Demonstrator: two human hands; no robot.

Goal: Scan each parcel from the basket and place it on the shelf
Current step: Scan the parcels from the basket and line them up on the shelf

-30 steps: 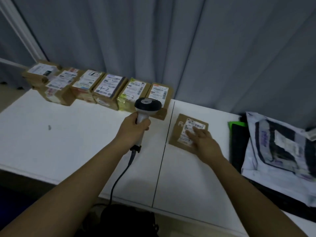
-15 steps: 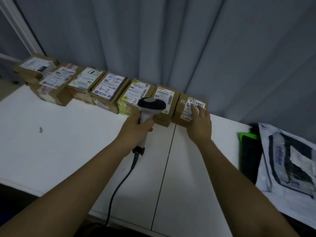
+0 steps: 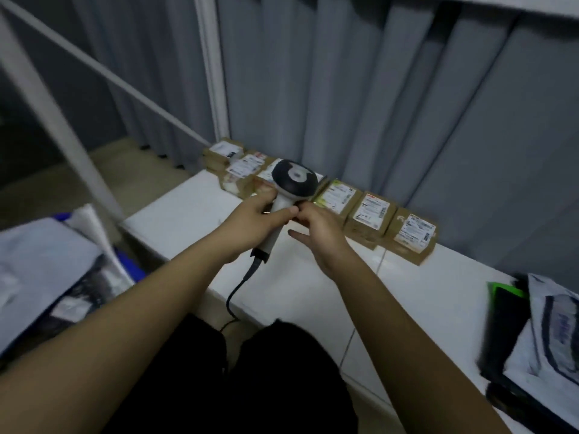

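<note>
A row of small cardboard parcels (image 3: 316, 198) is seen standing along the back edge of the white shelf (image 3: 438, 296), tight against the grey curtain (image 3: 376, 104), each with its label turned up. The end parcel (image 3: 412, 234) at the right of the row is set down and touched by neither hand, so that part of the work is judged done.

The scanner (image 3: 289, 195) is gripped by its handle in the left hand (image 3: 250, 223), head raised above the row, its cable (image 3: 241, 286) trailing off the front edge of the shelf. The right hand (image 3: 319, 233) is held just beside the handle with its fingertips at or against it; nothing else is carried in it (whether the handle is actually pinched cannot be told through the blur).

What is left is judged to be considerable. Soft mailer bags (image 3: 551, 333) are lying at the right end of the shelf, and more bags (image 3: 40, 277) are piled over a blue basket (image 3: 128, 264) at the left, beside the shelf's left end. No parcel is in hand for scanning, so a further one has yet to be picked up.
</note>
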